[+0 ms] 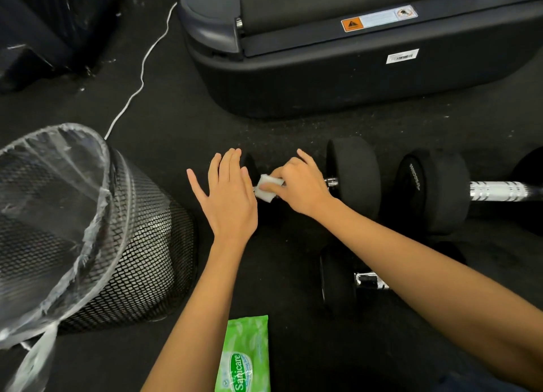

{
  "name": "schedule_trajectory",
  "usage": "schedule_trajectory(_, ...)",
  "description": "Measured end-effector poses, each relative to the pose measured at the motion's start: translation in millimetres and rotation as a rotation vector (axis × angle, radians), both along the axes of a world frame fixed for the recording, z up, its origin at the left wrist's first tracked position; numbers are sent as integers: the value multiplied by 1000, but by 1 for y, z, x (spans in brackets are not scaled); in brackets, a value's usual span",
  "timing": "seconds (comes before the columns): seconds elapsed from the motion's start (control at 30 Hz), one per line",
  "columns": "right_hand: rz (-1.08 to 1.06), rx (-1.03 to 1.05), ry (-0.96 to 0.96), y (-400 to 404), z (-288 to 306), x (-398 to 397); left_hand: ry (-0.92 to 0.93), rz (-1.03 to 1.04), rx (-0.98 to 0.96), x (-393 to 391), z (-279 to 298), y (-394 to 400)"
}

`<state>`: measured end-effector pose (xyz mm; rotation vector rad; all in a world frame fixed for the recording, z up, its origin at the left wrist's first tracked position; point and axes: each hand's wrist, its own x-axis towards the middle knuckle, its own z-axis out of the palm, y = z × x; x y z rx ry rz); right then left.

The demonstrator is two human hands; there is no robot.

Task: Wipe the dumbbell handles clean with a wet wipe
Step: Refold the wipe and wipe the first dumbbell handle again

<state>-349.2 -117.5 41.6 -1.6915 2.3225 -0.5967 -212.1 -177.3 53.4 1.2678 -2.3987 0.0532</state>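
A black dumbbell [354, 174] lies on the dark floor in the middle of the head view. My right hand [299, 183] grips a folded white wet wipe [268, 186] wrapped around its chrome handle. My left hand [227, 194] rests flat with straight fingers on the dumbbell's left weight, hiding most of it. To the right lies a second dumbbell [435, 189] with a bare chrome handle [499, 190]. Partly under my right forearm lies a third dumbbell [338, 277].
A black mesh bin [123, 244] with a clear liner stands at the left. A green wet wipe pack [245, 353] lies near the bottom edge. A treadmill base [352, 68] fills the back, and a white cable [141, 77] runs across the floor.
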Motion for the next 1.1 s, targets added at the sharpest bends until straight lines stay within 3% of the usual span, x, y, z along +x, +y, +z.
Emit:
schedule_trajectory(0.07,27,8,41,6,-4,3,4,5,2,-1,0,0)
schedule_trajectory(0.2,140,8,372,11,-16,25,7,15,-19,-2,0,1)
schedule_trajectory(0.33,141,40,573,14,-18,36,-11,6,-24,-1,0,-1)
schedule_trajectory(0.5,116,-19,667,22,-24,35,-11,20,-22,-1,-1,3)
schedule_trajectory(0.57,139,1,600,13,-21,36,-15,22,-18,-1,0,3)
schedule_trajectory(0.77,154,-79,155,9,-15,20,-16,13,-19,0,0,1)
schedule_trajectory(0.97,201,-10,94,-3,1,20,-17,11,-28,-2,0,1)
schedule_trajectory(1.1,91,-7,-88,-1,-3,9,-12,12,-22,-1,0,1)
